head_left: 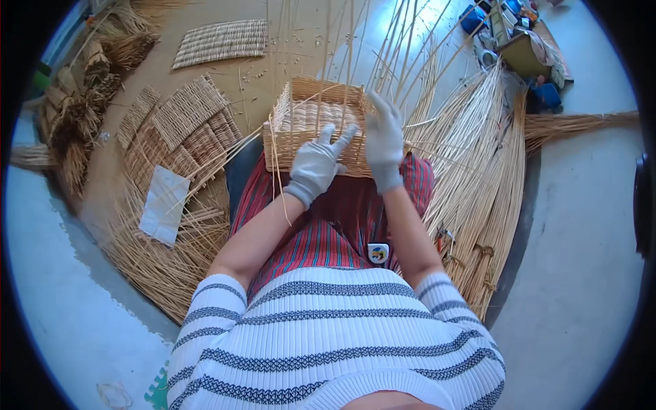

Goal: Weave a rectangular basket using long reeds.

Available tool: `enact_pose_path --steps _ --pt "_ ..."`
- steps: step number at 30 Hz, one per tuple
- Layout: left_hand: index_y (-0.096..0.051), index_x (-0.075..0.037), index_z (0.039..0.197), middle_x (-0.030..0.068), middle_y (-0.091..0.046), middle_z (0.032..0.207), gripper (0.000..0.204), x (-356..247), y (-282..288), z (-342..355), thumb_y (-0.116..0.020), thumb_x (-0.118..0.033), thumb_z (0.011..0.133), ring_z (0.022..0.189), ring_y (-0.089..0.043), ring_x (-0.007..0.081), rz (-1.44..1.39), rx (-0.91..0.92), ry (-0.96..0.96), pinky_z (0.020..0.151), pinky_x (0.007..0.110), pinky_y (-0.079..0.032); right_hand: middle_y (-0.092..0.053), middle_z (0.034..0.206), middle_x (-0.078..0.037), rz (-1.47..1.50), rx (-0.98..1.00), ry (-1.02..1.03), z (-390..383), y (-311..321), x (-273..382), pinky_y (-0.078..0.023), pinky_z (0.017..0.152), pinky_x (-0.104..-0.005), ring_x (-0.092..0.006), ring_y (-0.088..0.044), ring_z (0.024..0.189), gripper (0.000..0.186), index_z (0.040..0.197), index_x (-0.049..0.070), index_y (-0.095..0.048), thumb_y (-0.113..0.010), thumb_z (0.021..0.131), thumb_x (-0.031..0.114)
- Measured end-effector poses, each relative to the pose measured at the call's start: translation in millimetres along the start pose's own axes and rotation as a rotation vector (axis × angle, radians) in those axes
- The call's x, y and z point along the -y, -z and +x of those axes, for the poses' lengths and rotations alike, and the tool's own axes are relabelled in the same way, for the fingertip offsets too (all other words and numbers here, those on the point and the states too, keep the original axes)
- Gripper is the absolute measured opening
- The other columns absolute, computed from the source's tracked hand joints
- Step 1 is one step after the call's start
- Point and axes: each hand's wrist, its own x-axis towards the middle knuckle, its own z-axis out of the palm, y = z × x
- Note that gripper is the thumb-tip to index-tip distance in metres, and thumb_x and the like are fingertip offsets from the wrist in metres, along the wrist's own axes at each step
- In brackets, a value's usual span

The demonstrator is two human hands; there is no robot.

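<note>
One striped sweater point(335, 336) faces two gloved hands point(315, 164), apart, unclenched, against one basket point(288, 145)

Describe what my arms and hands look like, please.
Your left hand and right hand wear whitish knit-looking gloves with greyer cuffs at the wrists. Your forearms are bare up to ribbed white sleeves banded with dark, patterned stripes.

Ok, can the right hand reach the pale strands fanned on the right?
Likely yes: the right hand is at the right end of the basket, with nothing bulky but the right knee before the strands.
</note>
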Motion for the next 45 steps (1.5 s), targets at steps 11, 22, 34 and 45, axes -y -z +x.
enact_pose_path --steps 11,22,34,45 --pt "-0.053 -0.025 0.143 0.0181 -0.053 0.134 0.061 -57.3 -19.4 42.7 -0.072 -0.023 0.086 0.101 -0.068 0.0339 -0.060 -0.038 -0.172 0.083 0.046 -0.054 -0.070 0.092 -0.010 -0.262 -0.039 -0.455 -36.6 94.3 -73.9 -0.053 0.081 -0.0381 -0.0249 -0.069 0.088 0.030 0.110 0.009 -0.065 -0.076 0.086 0.021" --pt "-0.055 -0.031 0.140 0.0168 -0.052 0.139 0.049 -52.3 -44.3 37.3 -0.062 -0.016 0.094 0.095 -0.071 0.0340 -0.476 0.048 -0.090 0.083 0.044 -0.057 -0.072 0.103 -0.010 0.041 -0.275 -0.263 -37.1 89.8 -72.9 -0.051 0.093 -0.0360 -0.0232 -0.068 0.094 0.036 0.131 0.008 -0.062 -0.061 0.096 0.003" --pt "-0.067 0.000 0.108 0.0017 -0.067 0.084 0.019 109.1 4.4 -62.5 -0.072 -0.012 0.094 0.069 -0.061 0.0083 -1.318 -0.666 0.597 0.062 0.022 -0.050 -0.069 0.086 -0.010 0.303 0.525 0.254 -62.7 -42.5 135.1 -0.055 0.073 -0.0419 -0.0300 -0.066 0.081 0.027 0.115 0.017 -0.071 -0.071 0.088 0.019" --pt "-0.054 -0.010 0.135 0.0055 -0.054 0.137 0.051 179.5 24.2 -26.6 -0.075 -0.016 0.089 0.133 -0.045 0.0187 -1.217 0.055 0.095 0.118 0.034 -0.028 -0.075 0.095 -0.003 0.226 0.425 0.119 -70.4 -18.5 99.5 -0.057 0.074 -0.0339 -0.0222 -0.070 0.082 0.028 0.111 0.017 -0.075 -0.069 0.085 0.009"
